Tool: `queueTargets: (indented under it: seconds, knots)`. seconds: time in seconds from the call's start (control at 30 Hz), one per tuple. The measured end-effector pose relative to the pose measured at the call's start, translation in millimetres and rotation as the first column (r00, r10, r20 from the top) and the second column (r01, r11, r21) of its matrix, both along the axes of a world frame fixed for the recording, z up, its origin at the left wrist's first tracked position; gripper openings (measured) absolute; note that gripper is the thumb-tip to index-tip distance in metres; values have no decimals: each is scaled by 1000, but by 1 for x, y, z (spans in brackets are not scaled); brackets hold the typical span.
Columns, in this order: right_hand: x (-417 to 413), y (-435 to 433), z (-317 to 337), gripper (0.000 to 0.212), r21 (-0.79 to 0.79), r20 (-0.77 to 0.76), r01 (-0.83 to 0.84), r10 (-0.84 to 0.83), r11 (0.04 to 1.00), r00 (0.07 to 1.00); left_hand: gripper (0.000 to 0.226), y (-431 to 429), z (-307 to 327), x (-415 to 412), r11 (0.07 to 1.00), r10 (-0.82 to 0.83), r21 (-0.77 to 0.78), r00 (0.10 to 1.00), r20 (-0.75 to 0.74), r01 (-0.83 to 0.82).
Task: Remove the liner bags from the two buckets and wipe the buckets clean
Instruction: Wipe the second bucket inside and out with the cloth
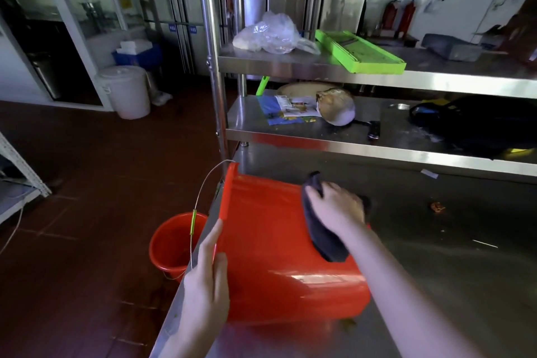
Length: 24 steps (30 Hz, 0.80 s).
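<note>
Red bucket [270, 247]: lies on its side on the steel bench [453, 244], with its mouth facing left at the bench's left edge and no liner visible on it.
Wire handle [194, 221]: swings out from the rim over the bench edge and carries a green grip.
Left hand [205, 279]: rests at the bucket's rim with its fingers straight and close together along the mouth and its thumb on the outer wall.
Right hand [337, 206]: lies on top of the bucket's wall with its fingers curled into a dark cloth [325, 241], a fold of which pokes up between them.
Dark cloth: is pressed flat against the red wall and trails out under the wrist.
Second red bucket [171, 241]: stands upright on the floor [87, 177], just beside the bench's left edge and below the handle.
Shelf above: holds a crumpled clear bag [270, 35] and a green tray [360, 52].
Far floor: a white lidded pail [128, 90] stands there.
</note>
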State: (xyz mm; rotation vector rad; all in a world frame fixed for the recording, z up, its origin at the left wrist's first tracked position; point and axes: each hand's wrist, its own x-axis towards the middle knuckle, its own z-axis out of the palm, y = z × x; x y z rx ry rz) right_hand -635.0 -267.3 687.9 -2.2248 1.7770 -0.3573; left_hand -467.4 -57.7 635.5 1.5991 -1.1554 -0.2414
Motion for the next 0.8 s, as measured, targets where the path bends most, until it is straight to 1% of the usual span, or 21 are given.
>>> queueTargets:
  seconds: [0.03,0.07,0.13,0.17,0.2,0.27,0.33,0.4,0.43,0.47,0.5,0.57,0.6,0.67,0.7,0.73,0.77,0.8]
  knots:
    - [20,9,3,49,-67,-2,-80,80,995,997,63,1,-2,1,1000,-2,12,1000,10,1]
    - [41,22,5,48,-141,5,-174,177,975,984,62,2,-3,1,1000,-6,16,1000,14,6]
    - [74,56,5,49,-272,-3,-346,359,898,933,46,2,-1,1,1000,-14,12,1000,-13,14]
    - [82,73,3,51,-326,-7,-401,422,856,906,39,2,6,2,1000,-13,15,999,-39,13]
    - [86,87,0,52,-375,-11,-433,463,820,886,36,-1,15,5,1000,-19,19,997,-73,20]
    - [80,111,-12,52,-440,-7,-450,498,777,867,31,-19,37,16,999,-3,48,991,-135,10]
    - [69,127,-29,51,-479,-10,-470,531,741,847,35,-54,53,32,992,44,122,981,-188,-22]
    - [60,134,-40,49,-508,-30,-507,574,696,818,48,-89,65,41,957,98,285,980,-175,-44]
    - [56,133,-42,48,-516,-30,-514,585,685,811,50,-101,68,40,936,115,348,983,-142,-59]
    - [52,128,-42,48,-515,-25,-512,585,688,811,49,-108,67,38,926,121,370,987,-102,-75]
    - [47,121,-41,50,-505,-14,-500,573,703,820,46,-111,67,34,926,134,364,989,-66,-101]
    - [30,103,-39,52,-490,14,-423,492,762,871,41,-100,65,27,953,116,285,993,-32,-102]
    - [18,91,-38,51,-480,32,-350,414,805,910,39,-90,60,27,968,83,239,996,-21,-76]
    - [-7,61,-36,50,-436,79,-126,178,891,981,37,-70,48,24,988,1,153,1000,-15,2]
    - [-18,46,-32,51,-367,92,-16,53,930,994,39,-61,42,22,992,-32,119,999,-12,33]
    - [-27,33,-28,52,-262,93,64,-41,963,995,41,-53,36,19,994,-51,93,999,-11,51]
    - [-30,22,-25,53,-151,92,118,-105,981,990,43,-47,30,17,995,-60,75,998,-14,60]
    - [-28,15,-22,53,-86,84,144,-137,986,987,43,-43,27,15,996,-63,63,998,-24,65]
